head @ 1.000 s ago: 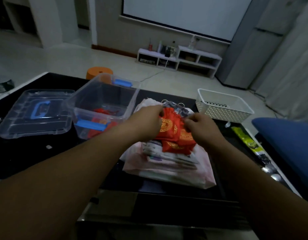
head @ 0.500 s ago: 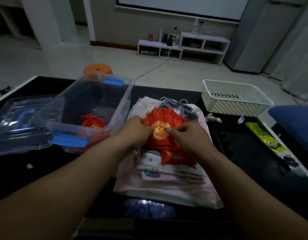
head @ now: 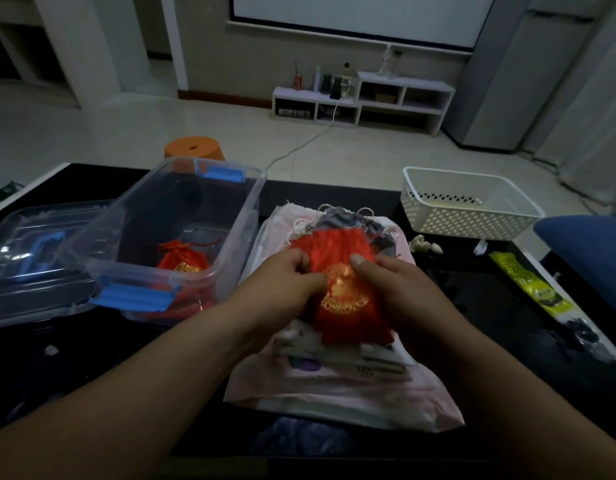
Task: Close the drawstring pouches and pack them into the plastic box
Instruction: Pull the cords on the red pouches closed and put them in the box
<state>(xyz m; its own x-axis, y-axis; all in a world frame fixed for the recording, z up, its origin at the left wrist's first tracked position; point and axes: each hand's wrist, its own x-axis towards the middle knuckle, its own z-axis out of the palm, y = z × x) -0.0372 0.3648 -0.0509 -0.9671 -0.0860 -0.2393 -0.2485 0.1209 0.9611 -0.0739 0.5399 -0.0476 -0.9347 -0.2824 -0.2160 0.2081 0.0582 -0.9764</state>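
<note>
Pouch: red, held just right of box, over pile.
Left hand: pinches its left edge.
Right hand: grips its right side.
Second pouch: inside box, seemingly tied shut.

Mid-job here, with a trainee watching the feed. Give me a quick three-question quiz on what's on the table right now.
1. True or false: the clear plastic box already holds a cinched red pouch.
2. The held red pouch, gripped by the left hand and the right hand, is over: A) the white basket, B) the fabric pile, C) the box.
3. What lies to the left of the box?
Key: 1 true; 2 B; 3 the clear lid with a blue handle.
</note>
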